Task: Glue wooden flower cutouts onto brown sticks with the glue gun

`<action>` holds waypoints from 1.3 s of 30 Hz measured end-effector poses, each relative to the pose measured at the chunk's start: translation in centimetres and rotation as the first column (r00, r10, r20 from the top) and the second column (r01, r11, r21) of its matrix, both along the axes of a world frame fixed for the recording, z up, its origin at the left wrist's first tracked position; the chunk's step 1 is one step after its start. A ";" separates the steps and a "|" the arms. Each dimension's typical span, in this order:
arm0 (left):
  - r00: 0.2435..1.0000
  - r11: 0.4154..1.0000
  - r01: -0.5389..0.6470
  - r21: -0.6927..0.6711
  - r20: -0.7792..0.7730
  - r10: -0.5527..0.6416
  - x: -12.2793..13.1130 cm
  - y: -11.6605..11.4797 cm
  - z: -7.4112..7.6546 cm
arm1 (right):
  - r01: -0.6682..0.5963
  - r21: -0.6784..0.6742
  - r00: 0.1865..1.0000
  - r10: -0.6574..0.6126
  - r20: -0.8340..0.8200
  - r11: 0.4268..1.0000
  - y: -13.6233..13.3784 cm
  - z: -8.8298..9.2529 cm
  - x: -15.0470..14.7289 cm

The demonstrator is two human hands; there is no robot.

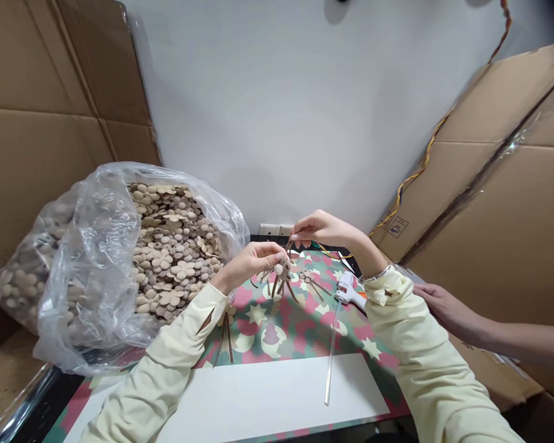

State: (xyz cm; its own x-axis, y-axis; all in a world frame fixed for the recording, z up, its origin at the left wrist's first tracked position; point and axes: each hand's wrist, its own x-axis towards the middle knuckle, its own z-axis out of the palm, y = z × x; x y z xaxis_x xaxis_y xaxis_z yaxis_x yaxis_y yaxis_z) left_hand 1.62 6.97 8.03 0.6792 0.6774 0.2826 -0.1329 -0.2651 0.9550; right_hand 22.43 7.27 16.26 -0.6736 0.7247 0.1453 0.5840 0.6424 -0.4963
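Above the patterned cloth, my left hand [253, 266] pinches a small beige flower [282, 269] with thin brown strips hanging from it. My right hand [325, 231] is closed at the fingertips on a brown strip at the flower's upper side. A similar flower piece with strips [306, 276] lies on the cloth just right of the held one. Further right is a white glue gun [346, 289], a long clear glue stick [331, 363] reaching from it toward me. More brown strips [227, 337] show near my left sleeve.
A clear plastic bag [101, 246] full of beige flower pieces [175, 264] stands at left. White board [277, 394] lies along the front. Cardboard [503, 215] flanks both sides. Another person's hand [443, 306] reaches in from the right. Yellow-red twisted wire [427, 154] runs down the right.
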 end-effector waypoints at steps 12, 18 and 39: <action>0.976 0.981 -0.136 0.137 -0.152 0.156 1.0 -0.5 0.4 | 0.068 -0.045 0.997 -0.066 0.034 0.997 0.6 0.3 -0.9; 0.958 0.970 -0.188 0.153 -0.188 0.216 1.4 -0.9 0.7 | 0.078 -0.136 0.996 -0.083 -0.029 0.988 1.4 -0.3 -0.7; 0.942 0.958 -0.104 0.266 -0.282 0.180 1.6 -1.3 0.5 | 0.062 -0.207 0.967 -0.110 -0.228 0.976 -0.1 -1.2 0.7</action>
